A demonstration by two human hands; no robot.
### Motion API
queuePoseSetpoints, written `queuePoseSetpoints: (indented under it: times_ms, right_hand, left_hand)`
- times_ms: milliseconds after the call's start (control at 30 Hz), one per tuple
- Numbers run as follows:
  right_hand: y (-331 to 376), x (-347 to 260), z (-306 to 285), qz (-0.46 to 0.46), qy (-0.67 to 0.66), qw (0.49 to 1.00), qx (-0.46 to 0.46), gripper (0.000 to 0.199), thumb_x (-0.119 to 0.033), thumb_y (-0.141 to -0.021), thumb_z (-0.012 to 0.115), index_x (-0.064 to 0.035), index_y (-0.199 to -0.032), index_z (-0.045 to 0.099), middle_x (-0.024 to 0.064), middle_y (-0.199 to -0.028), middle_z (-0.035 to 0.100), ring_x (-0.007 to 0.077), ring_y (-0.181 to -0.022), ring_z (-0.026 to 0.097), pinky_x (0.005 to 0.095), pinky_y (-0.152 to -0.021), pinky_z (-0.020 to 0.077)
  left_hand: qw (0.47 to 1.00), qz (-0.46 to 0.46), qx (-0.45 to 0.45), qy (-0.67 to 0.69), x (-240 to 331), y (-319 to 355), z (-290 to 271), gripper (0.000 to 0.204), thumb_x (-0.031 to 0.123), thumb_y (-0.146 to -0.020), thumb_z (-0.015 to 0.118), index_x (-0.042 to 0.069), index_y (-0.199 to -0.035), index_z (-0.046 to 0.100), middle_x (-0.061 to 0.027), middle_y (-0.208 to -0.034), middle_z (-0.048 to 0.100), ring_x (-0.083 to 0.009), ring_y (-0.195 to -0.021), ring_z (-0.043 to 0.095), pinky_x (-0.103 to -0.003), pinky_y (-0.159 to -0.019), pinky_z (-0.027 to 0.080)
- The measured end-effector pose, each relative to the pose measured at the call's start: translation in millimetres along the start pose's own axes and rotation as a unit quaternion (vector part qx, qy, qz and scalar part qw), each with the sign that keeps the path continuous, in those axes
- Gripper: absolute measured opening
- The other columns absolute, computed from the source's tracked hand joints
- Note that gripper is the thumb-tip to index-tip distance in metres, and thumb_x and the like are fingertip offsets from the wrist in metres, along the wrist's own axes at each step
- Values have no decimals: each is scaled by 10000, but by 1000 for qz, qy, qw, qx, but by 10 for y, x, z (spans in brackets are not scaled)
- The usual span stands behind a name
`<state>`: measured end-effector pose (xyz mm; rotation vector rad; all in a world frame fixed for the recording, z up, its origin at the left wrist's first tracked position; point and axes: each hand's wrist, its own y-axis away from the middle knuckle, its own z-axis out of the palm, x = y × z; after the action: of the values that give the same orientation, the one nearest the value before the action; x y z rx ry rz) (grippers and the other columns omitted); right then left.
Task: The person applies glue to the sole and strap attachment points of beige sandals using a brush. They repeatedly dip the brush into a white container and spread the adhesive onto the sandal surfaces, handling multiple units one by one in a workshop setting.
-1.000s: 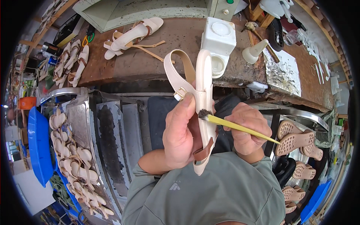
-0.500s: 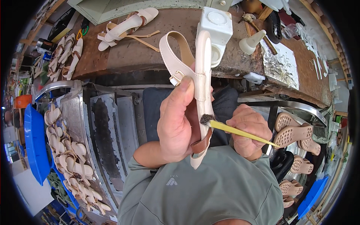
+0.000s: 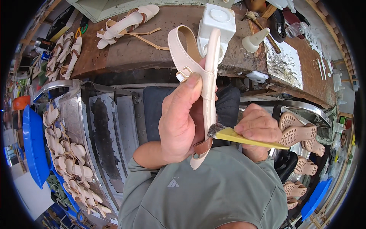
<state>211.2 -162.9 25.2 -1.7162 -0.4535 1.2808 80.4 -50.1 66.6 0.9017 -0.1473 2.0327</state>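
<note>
My left hand (image 3: 182, 118) grips a cream sandal upper (image 3: 209, 87) by its middle, holding it upright with its edge facing me. A buckled strap loops out at its upper left, and a brown band crosses its lower end. In my right hand (image 3: 259, 131) is a brush (image 3: 244, 139) with a flat yellow handle and dark bristles. The bristle tip touches the sandal's edge just above the brown band. The fingers of my right hand close round the handle from above. Part of the left fingers is hidden behind the sandal.
On the brown bench stand a white container (image 3: 217, 24) and a cone-shaped white bottle (image 3: 256, 40); another sandal (image 3: 127, 26) lies at the left. Cream uppers (image 3: 76, 164) fill a rack at left. Beige soles (image 3: 297, 135) sit on a rack at right. A blue tray (image 3: 35, 147) stands far left.
The brush has moved slightly down along the sandal's edge, and its handle has turned to show its broad side. The sandal has shifted a little to the right at its top.
</note>
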Motion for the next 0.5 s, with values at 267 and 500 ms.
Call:
queuePoseSetpoints:
  times_ms: [267,500]
  right_hand:
    - [-85,-80,-1,66,-37,997,20,145,-43,-666,725,28,-766,648,133,-696,652,214,-571,625,295,-479,433]
    - [-326,62,-33,82,1,996,24,107,-49,-699,681,21,-776,655,116,-704,654,222,-594,630,314,-463,415]
  left_hand:
    - [999,18,-28,21,7,-25,-58,413,348,-935,376,31,-1184,465,-121,-966,573,-189,-763,600,-318,-593,520]
    - [998,33,-23,41,-28,28,-33,432,353,-934,371,20,-1196,457,-140,-983,573,-195,-783,592,-326,-622,515]
